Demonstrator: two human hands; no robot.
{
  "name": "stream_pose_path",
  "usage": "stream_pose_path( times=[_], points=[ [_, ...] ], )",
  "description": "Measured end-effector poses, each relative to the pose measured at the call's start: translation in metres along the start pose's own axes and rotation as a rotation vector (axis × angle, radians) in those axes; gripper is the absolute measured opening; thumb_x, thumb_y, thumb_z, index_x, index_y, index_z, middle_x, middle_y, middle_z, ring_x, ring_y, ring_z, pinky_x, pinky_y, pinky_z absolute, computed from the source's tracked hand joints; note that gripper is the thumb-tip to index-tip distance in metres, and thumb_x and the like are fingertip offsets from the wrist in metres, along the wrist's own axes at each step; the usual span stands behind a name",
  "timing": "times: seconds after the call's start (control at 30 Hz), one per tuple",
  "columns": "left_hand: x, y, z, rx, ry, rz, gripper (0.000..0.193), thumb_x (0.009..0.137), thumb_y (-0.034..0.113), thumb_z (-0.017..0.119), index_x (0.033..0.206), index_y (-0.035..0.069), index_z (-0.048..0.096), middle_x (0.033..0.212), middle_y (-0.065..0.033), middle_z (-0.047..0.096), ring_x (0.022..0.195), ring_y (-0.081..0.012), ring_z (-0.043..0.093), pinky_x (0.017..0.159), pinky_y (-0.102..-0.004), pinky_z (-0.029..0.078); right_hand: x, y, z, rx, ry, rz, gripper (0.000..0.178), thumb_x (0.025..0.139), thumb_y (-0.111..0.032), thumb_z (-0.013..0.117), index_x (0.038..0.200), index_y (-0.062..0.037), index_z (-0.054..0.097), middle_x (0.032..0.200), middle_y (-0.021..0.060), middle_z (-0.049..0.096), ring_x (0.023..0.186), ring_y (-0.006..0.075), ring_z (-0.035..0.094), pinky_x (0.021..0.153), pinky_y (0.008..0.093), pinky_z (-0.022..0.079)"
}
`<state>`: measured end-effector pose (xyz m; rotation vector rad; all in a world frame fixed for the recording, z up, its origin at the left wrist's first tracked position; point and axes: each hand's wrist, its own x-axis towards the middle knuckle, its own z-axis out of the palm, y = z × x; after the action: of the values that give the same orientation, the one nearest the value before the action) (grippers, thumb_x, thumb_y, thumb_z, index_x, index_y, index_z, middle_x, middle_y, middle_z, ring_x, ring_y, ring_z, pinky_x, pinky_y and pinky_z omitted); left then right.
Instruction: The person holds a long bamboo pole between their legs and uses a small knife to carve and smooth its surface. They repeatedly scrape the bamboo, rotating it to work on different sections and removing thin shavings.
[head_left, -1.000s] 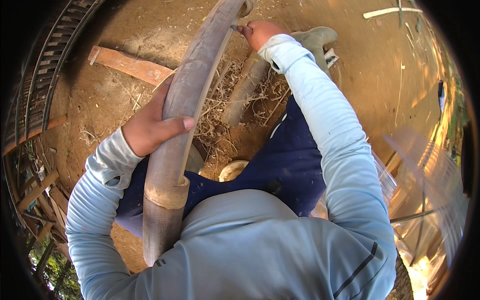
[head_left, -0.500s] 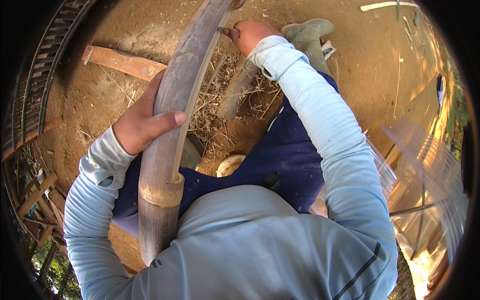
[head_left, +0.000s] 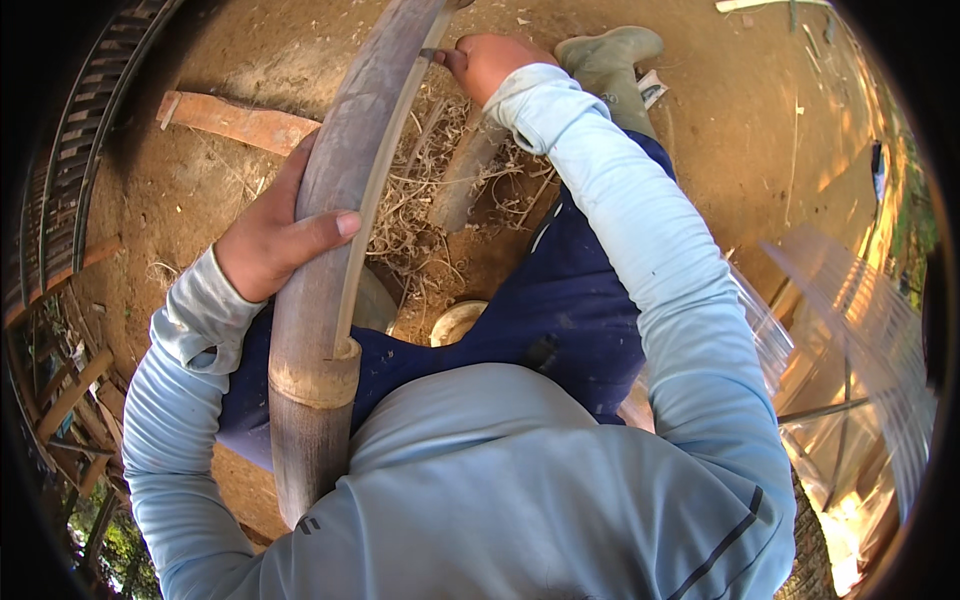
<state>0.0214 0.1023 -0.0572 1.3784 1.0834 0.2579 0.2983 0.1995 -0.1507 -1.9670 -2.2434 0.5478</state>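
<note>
A long grey-brown bamboo pole (head_left: 335,190) slants from my lap to the far edge of the view. Its near end rests against my shirt, below a pale node ring. Beyond the ring, its right side is cut away, leaving a pale edge. My left hand (head_left: 285,230) is closed round the pole's middle, thumb across the top. Farther along, my right hand (head_left: 495,68) is closed beside the cut edge. A small dark blade (head_left: 430,54) shows at its fingertips, by the bamboo; the rest of it is hidden in the hand.
Thin shavings (head_left: 405,220) lie on the dirt around a wood piece (head_left: 468,175) between my legs. A reddish board (head_left: 235,120) lies left of the pole. A round pale container (head_left: 458,323) sits near my lap. Clear corrugated sheets (head_left: 850,330) stand at right, a slatted rack (head_left: 85,130) at left.
The whole view has shifted slightly, so the pole and both hands appear a little farther left. Both grips look the same, and the blade stays close to the pole's cut edge.
</note>
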Motion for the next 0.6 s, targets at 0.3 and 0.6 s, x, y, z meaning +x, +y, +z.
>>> stream_pose_path(
  times=[0.3,0.6],
  points=[
    [0.0,-0.003,0.0,-0.025,-0.003,-0.009,0.114,0.085,0.049,0.076,0.158,-0.008,0.01,0.146,-0.0293,0.044,0.135,-0.0353,0.047,0.114,-0.04,0.037,-0.007,-0.001,0.001,-0.016,-0.005,-0.029,0.046,0.105,-0.044,0.043,0.104,-0.0085,0.072,0.101,0.02,0.072,0.095,0.0426,0.067,0.089,0.0526,0.052],
    [0.001,-0.001,0.001,-0.014,-0.012,-0.011,0.113,0.086,0.048,0.075,0.158,-0.009,0.009,0.146,-0.0297,0.045,0.135,-0.0354,0.048,0.114,-0.0403,0.038,0.005,0.011,0.008,0.03,-0.035,-0.04,0.051,0.105,-0.047,0.042,0.103,-0.0062,0.072,0.1,0.0217,0.071,0.095,0.0439,0.066,0.088,0.0527,0.051]
  ],
)
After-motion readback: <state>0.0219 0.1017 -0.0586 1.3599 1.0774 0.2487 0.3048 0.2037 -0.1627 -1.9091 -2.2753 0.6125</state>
